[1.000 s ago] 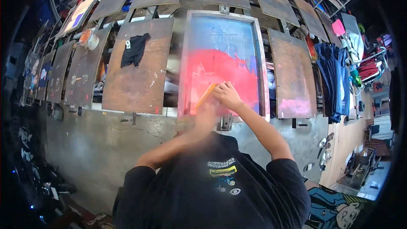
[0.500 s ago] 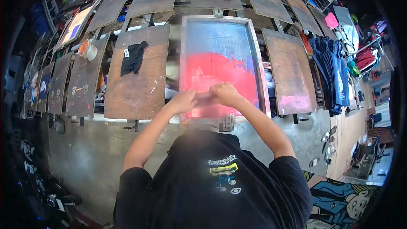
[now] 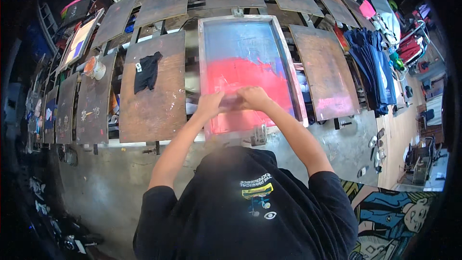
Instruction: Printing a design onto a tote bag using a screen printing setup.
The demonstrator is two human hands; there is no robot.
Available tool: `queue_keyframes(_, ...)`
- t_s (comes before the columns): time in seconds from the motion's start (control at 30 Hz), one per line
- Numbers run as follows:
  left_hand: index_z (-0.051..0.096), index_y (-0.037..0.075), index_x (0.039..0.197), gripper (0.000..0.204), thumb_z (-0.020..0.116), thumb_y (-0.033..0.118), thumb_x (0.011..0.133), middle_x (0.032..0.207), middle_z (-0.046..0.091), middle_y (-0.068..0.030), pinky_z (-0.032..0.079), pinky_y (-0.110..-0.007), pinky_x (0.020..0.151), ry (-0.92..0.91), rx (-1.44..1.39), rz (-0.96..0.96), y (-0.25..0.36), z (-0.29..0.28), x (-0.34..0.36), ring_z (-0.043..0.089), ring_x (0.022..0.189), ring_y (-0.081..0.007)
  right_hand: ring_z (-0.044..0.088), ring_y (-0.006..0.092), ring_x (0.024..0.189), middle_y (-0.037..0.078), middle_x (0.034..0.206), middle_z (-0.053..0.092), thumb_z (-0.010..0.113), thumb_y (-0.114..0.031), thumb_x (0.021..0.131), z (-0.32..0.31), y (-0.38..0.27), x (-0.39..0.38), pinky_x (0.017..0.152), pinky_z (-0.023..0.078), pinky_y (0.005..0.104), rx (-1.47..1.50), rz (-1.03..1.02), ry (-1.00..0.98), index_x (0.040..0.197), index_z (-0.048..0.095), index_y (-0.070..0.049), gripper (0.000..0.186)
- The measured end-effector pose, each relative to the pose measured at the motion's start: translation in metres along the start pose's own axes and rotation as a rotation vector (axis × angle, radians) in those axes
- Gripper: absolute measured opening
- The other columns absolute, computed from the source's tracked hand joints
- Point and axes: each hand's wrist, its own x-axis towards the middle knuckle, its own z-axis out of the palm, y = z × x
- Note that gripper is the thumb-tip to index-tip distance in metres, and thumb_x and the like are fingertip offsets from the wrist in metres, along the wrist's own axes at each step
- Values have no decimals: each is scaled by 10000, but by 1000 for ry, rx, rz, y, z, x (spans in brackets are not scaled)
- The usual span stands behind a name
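A wooden-framed printing screen (image 3: 288,62) lies in front of me. Its mesh is blue at the far end and covered with pinkish-red ink (image 3: 240,73) over the nearer part. Both my hands are closed round a reddish bar-shaped squeegee (image 3: 231,102) that lies crosswise over the inked mesh. My left hand (image 3: 210,106) grips its left end and my right hand (image 3: 254,98) its right end. The squeegee's lower edge is blurred, and my fingers partly hide it. A metal clamp (image 3: 259,136) sits at the frame's near edge.
Worn brown print boards stand on both sides; the left board (image 3: 159,110) bears a small black garment (image 3: 147,73). Farther left is an ink-stained bucket (image 3: 95,69). Dark blue garments (image 3: 373,70) hang at the right. Shoes (image 3: 378,151) lie on the floor at right.
My hands and the squeegee have moved a little farther away over the inked mesh. The whole view has shifted and tilted slightly. Both hands keep their grip.
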Motion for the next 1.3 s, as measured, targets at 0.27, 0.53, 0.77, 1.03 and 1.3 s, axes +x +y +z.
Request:
queue_keyframes(0.27, 569, 31, 1096, 555, 794, 348, 700, 1061, 644, -205, 496, -462, 821, -254, -129, 77, -2, -3, -19, 620, 991, -383, 654, 348, 954, 153, 998, 673, 649, -404, 796, 27, -14, -19, 790, 523, 487, 103, -58, -84, 1061, 611, -87, 416)
queue_keyframes(0.53, 608, 70, 1081, 485, 798, 292, 694, 1039, 666, -128, 497, -452, 817, -116, -170, -86, -6, 0, -8, 628, 989, -343, 645, 320, 1000, 121, 1060, 663, 752, -391, 716, 16, -4, -4, 809, 527, 477, 85, 20, -40, 1103, 592, -115, 501)
queue_keyframes(0.77, 575, 51, 1071, 544, 818, 341, 680, 992, 658, -159, 501, -461, 776, -75, -111, -69, -1, -7, -5, 637, 943, -367, 631, 325, 997, 108, 1011, 650, 767, -372, 696, 16, 1, 7, 825, 513, 463, 15, 7, -2, 1055, 585, -118, 476)
queue_keyframes(1.03, 618, 69, 1129, 562, 811, 339, 675, 1061, 674, -160, 501, -434, 854, -277, -142, -92, 0, 0, -16, 635, 1013, -349, 638, 346, 999, 144, 1043, 669, 756, -294, 682, 20, -1, -3, 825, 509, 479, 145, -29, -214, 1053, 616, -102, 441)
queue_keyframes(1.3, 621, 78, 1098, 545, 811, 360, 672, 1019, 685, -126, 497, -440, 811, -103, -118, -146, -10, -7, 16, 643, 982, -327, 645, 336, 995, 127, 1025, 677, 771, -343, 715, -2, 18, 27, 815, 511, 487, 83, 2, -104, 1064, 606, -97, 458)
